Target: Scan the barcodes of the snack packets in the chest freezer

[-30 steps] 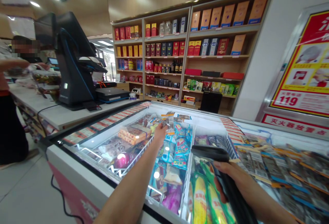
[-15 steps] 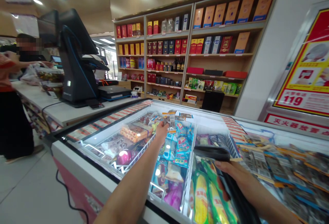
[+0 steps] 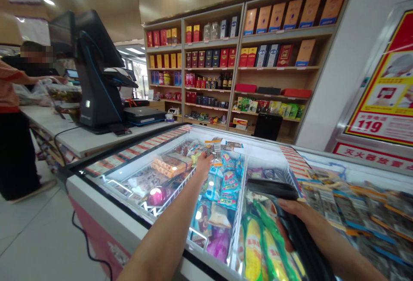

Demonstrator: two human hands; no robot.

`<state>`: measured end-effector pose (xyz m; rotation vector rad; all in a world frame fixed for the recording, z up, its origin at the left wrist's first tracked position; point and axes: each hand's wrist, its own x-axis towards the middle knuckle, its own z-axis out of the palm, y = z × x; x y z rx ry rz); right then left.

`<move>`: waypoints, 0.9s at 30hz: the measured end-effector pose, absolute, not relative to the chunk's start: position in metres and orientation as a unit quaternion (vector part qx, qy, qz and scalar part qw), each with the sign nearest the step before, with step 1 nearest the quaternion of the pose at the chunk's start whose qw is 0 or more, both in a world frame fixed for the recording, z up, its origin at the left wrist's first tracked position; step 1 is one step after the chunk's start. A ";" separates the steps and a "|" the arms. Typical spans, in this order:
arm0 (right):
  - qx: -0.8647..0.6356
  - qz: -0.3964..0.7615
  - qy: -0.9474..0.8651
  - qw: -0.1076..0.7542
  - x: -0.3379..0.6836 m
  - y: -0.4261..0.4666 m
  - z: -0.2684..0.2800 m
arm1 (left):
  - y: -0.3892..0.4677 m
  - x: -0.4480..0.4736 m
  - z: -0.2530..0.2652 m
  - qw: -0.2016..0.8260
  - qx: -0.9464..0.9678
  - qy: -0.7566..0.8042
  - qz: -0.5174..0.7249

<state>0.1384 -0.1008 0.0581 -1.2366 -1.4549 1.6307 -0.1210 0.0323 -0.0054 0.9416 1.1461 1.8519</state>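
Observation:
My left hand (image 3: 204,163) reaches out over the glass-topped chest freezer (image 3: 190,251), closed on the edge of a small snack packet (image 3: 217,152) with orange ends and a white label. Just beyond it, a similar orange-and-blue packet (image 3: 234,144) lies at the far side. In my right hand (image 3: 300,212) is a black barcode scanner (image 3: 274,189), its head pointing left toward the packet. My fingers wrap around its handle. Below the scanner, yellow corn packs (image 3: 253,246) show in the freezer. Blue ice-cream packets (image 3: 229,182) lie under my left hand.
Many snack packets (image 3: 358,208) are spread on the right. A black checkout terminal (image 3: 97,70) stands on the white counter (image 3: 71,141) at left, with people (image 3: 14,87) beyond. Boxed goods fill the back shelves (image 3: 213,68). A black cable (image 3: 87,238) hangs beside the freezer.
The scanner and my right hand have shifted slightly to the right. My left hand keeps the packet in nearly the same spot. At left, the person in orange has moved an arm.

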 end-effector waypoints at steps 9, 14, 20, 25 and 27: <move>-0.506 0.565 -0.587 0.283 0.134 -0.097 0.058 | 0.036 -0.124 -0.009 0.354 0.376 0.452 0.727; -0.514 0.549 -0.592 0.289 0.132 -0.098 0.058 | 0.036 -0.124 -0.010 0.362 0.382 0.449 0.723; -0.513 0.557 -0.587 0.285 0.133 -0.098 0.061 | 0.038 -0.124 -0.012 0.365 0.375 0.450 0.723; -0.516 0.576 -0.559 0.300 0.134 -0.098 0.061 | 0.038 -0.123 -0.010 0.375 0.370 0.430 0.733; -0.512 0.580 -0.556 0.304 0.135 -0.098 0.061 | 0.037 -0.122 -0.009 0.377 0.365 0.434 0.732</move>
